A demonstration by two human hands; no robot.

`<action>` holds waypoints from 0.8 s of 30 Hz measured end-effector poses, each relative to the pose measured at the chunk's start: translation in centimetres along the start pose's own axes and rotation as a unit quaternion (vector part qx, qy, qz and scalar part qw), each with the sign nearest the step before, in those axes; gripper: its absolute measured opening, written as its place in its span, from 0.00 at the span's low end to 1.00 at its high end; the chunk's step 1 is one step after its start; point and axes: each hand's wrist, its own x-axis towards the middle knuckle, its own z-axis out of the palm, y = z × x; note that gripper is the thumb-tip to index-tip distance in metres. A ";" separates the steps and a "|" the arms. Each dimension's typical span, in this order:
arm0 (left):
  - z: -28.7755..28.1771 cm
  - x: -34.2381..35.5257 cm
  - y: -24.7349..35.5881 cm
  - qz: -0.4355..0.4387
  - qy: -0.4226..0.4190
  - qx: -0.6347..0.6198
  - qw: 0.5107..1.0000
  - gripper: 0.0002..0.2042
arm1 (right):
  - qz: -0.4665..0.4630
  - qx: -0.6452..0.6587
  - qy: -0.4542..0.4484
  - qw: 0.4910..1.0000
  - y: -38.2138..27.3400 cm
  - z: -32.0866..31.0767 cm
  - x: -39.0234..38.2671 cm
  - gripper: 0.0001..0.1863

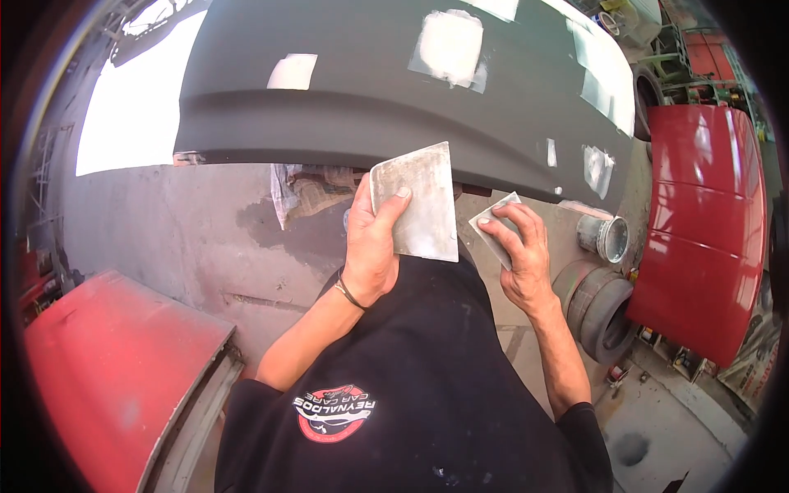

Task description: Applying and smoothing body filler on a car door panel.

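My left hand [374, 234] grips a flat, pale grey plate [423, 205], smeared and worn, with the thumb across its face. It looks like a filler mixing board. In my right hand [526, 255], pinched between thumb and fingers, is a smaller flat grey spreader [495, 238], held tilted to the right of the plate. The two are apart. Just beyond both hands lies a large dark grey car panel [353, 123]. Whitish filler patches [450, 45] show on it, one large near the top middle, others toward the right end.
A red panel [99, 370] lies at lower left, another glossy red panel [703, 230] stands at right. Near my right arm are stacked tires [604, 308] and a metal can [612, 238]. Crumpled paper [316, 193] sits under the grey panel's edge.
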 end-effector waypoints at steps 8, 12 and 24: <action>-3.1 1.2 2.2 0.172 -0.017 0.022 0.985 0.13 | 0.065 -0.137 -0.090 0.984 -5.1 1.5 1.0 0.33; -7.4 1.6 1.8 -0.073 -0.018 -0.026 0.997 0.14 | 0.083 -0.226 -0.029 0.970 -1.7 1.8 4.6 0.34; -10.8 5.3 -0.2 -0.126 -0.024 -0.183 0.975 0.12 | 0.105 -0.269 -0.080 0.954 1.0 5.5 9.2 0.24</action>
